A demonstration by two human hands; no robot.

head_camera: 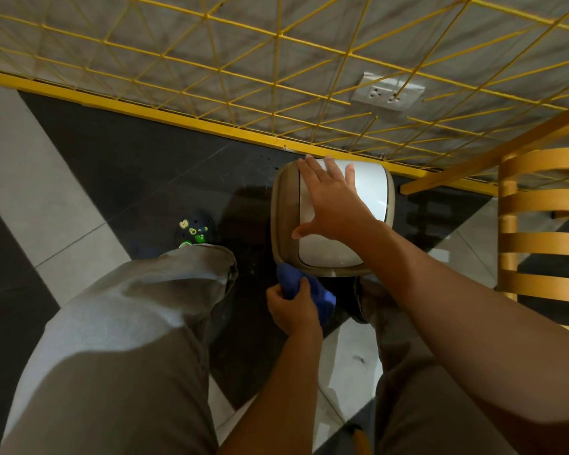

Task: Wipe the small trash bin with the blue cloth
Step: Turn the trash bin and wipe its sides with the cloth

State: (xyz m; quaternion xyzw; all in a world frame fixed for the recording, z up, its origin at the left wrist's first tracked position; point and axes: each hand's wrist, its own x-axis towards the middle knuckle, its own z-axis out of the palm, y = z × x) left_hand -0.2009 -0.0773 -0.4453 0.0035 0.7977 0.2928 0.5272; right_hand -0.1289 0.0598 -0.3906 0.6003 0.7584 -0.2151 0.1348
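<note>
The small trash bin (284, 221) stands on the dark floor by the yellow railing; it has a tan body and a white swing lid (372, 188). My right hand (330, 201) lies flat on the lid with fingers spread straight. Just below the bin's near edge, my left hand (293, 308) grips the bunched blue cloth (321, 298), which touches the bin's near side.
A yellow wire-mesh railing (211, 126) runs behind the bin, with a wall socket (388, 91) beyond it. A wooden slatted chair (542, 224) stands at the right. My legs in grey trousers and a dark clog with charms (194, 229) flank the bin.
</note>
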